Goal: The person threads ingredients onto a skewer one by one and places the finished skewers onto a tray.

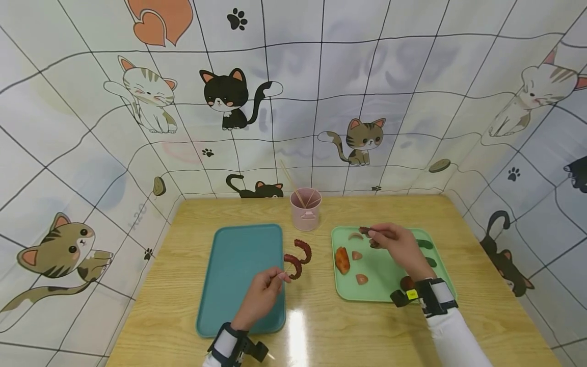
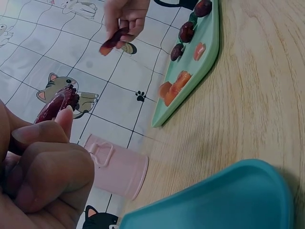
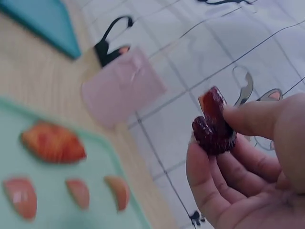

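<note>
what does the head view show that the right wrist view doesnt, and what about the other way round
Only the head view shows the left hand, two dark red curled pieces near its fingertips, green pieces on the green tray, and thin sticks in the pink cup.

Only the right wrist view shows the orange end of the dark red piece in the right hand.

Both share the right hand with that piece, the green tray, the orange piece, three pinkish pieces, the pink cup, the teal tray and the cat-print wall.
</note>
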Action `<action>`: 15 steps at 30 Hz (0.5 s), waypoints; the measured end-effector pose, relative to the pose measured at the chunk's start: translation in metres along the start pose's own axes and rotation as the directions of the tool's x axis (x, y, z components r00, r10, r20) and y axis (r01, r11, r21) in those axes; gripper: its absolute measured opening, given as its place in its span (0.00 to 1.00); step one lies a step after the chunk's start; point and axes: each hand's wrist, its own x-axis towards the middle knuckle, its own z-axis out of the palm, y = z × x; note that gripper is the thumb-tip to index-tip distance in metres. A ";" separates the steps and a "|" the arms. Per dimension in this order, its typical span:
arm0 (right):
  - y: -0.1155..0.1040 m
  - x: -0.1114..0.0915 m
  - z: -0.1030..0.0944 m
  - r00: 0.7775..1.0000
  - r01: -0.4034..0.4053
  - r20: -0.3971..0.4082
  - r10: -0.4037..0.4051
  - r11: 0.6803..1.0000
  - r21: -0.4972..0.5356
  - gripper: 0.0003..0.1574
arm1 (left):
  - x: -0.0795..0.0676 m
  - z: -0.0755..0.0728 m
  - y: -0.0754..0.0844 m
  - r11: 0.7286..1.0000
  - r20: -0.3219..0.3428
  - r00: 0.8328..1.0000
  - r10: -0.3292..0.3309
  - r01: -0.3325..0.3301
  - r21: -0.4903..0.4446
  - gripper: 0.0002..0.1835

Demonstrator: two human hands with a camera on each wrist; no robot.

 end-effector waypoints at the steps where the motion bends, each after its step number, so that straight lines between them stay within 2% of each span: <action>1: -0.003 0.001 0.001 1.000 0.005 -0.001 -0.005 0.999 0.035 0.28 | 0.000 0.001 0.000 1.000 0.000 1.000 -0.003 0.003 0.006 0.17; 6: -0.014 0.006 0.007 1.000 0.027 0.004 -0.028 0.984 0.175 0.28 | -0.001 0.003 0.002 1.000 0.008 1.000 0.002 -0.002 0.019 0.16; 10: -0.022 0.008 0.014 1.000 0.024 0.009 -0.028 0.958 0.285 0.29 | -0.002 0.005 0.003 1.000 0.023 1.000 0.016 -0.016 0.012 0.16; 15: -0.030 0.010 0.023 1.000 0.006 0.013 -0.012 0.930 0.368 0.28 | -0.002 0.008 0.002 1.000 0.044 0.999 0.013 -0.013 0.002 0.18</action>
